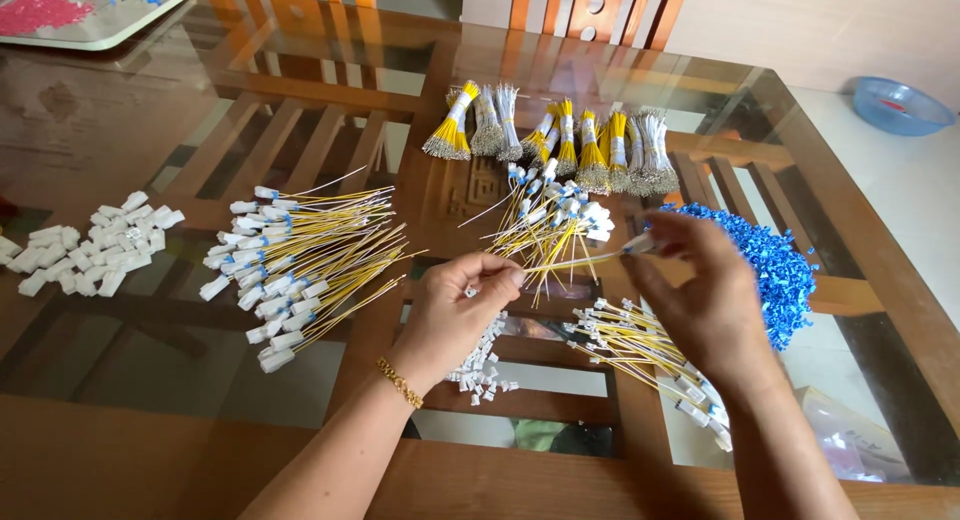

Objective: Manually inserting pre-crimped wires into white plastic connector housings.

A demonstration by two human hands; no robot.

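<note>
My left hand (455, 310) pinches the bare end of a thin yellow wire (575, 263) over the glass table (130, 130). My right hand (700, 290) grips the same wire's other end at its small white connector (637, 244). Beyond the wire lies a loose pile of yellow wires with white and blue ends (550, 220). Under my left hand sits a small heap of white connectors (482, 362). More finished wires (650, 355) lie under my right wrist.
A fan of yellow wires with white connectors (300, 265) lies to the left, white plastic connectors (95, 245) further left. Tied wire bundles (560, 135) line the back. Blue clips (775, 270) heap at the right. A tray (85, 15) and blue bowl (900, 105) sit far off.
</note>
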